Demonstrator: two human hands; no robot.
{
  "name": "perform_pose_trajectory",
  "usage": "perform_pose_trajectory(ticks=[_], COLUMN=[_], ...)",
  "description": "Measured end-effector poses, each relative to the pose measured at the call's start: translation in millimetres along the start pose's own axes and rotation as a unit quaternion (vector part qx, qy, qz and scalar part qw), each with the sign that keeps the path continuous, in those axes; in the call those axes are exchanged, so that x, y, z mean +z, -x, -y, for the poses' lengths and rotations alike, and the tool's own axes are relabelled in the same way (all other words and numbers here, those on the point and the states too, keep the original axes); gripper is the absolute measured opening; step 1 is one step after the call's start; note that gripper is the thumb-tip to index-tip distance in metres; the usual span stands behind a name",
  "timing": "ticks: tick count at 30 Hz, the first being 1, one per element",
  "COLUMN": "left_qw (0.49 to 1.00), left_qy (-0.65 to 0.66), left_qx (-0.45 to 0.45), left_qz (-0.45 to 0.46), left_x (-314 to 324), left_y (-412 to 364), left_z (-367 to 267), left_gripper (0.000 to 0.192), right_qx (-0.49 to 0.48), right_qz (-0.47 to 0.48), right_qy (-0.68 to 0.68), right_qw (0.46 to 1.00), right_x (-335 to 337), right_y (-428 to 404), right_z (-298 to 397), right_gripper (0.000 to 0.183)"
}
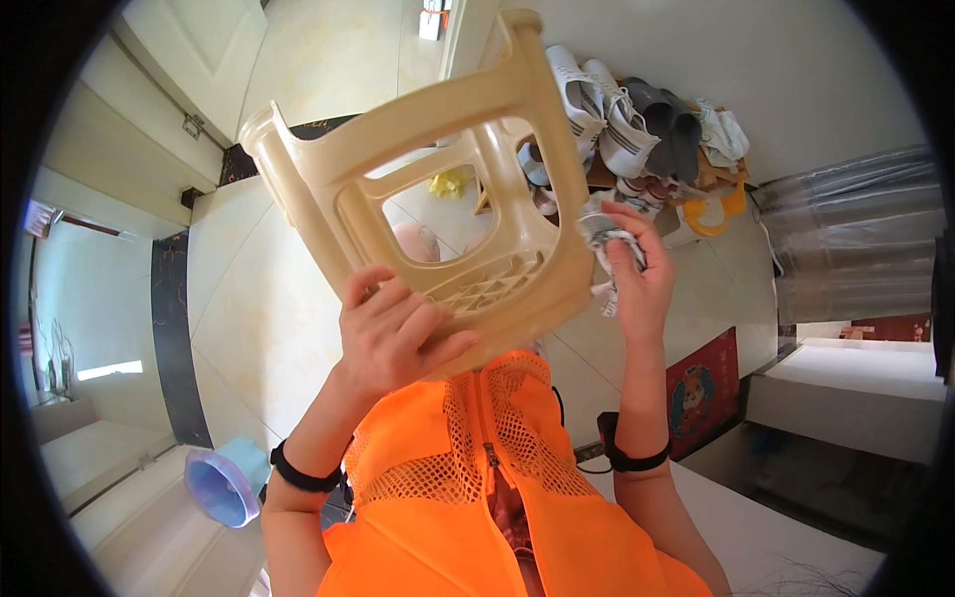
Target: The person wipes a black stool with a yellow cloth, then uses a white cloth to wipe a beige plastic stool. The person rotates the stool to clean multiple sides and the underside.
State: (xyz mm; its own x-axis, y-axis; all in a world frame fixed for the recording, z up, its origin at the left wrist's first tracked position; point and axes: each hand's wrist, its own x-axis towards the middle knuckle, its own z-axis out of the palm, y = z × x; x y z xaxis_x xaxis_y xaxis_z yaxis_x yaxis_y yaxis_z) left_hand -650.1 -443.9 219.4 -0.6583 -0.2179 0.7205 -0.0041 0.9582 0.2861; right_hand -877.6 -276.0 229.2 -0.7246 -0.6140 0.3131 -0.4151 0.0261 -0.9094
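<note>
A beige plastic stool [448, 97] is held up in front of my orange vest, tipped so that its legs point away from me and its ribbed underside shows. My left hand [399, 328] grips the stool near its seat end, with the thumb along the side and the fingers curled over the edge. Bunched in my right hand [642, 269] is a grey-and-white cloth [608, 235], pressed against or very close to the stool's right side; actual contact is hard to tell.
Shoes crowd a wooden rack [600, 175] by the wall, among them white sneakers [623, 130] and dark grey slippers [664, 119]. A blue bin [224, 485] stands at lower left. A red mat [701, 388] lies at right, below a grey curtain [850, 239]. A white door [194, 60] is at upper left.
</note>
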Motion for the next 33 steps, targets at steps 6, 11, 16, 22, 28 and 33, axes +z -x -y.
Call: perform_pose_trajectory(ticks=[6, 11, 16, 22, 28, 33], left_qw=[0.977, 0.977, 0.983, 0.772, 0.802, 0.808], left_qy=[-0.134, -0.185, 0.043, 0.421, 0.335, 0.357], left_qx=[0.159, 0.08, -0.1, -0.476, -0.466, -0.42], left_qz=[-0.05, 0.068, 0.148, -0.013, -0.166, -0.208], left_x=[3, -14, -20, 15, 17, 21], left_y=[16, 31, 37, 16, 25, 73], left_z=[38, 74, 15, -53, 0, 11], left_gripper=[0.033, 0.035, 0.038, 0.027, 0.044, 0.051], right_qx=[0.13, 0.111, 0.114, 0.007, -0.005, -0.025], right_qz=[0.046, 0.131, 0.174, 0.248, 0.246, 0.028], right_qy=[-0.175, -0.171, -0.145, -0.033, 0.089, -0.054], right_qw=[0.975, 0.97, 0.967, 0.968, 0.965, 0.998], right_x=[-15, 10, 19, 50, 20, -2], right_y=[22, 47, 87, 100, 83, 76], right_z=[2, 4, -9, -18, -23, 25], right_gripper=[0.049, 0.054, 0.047, 0.045, 0.027, 0.024])
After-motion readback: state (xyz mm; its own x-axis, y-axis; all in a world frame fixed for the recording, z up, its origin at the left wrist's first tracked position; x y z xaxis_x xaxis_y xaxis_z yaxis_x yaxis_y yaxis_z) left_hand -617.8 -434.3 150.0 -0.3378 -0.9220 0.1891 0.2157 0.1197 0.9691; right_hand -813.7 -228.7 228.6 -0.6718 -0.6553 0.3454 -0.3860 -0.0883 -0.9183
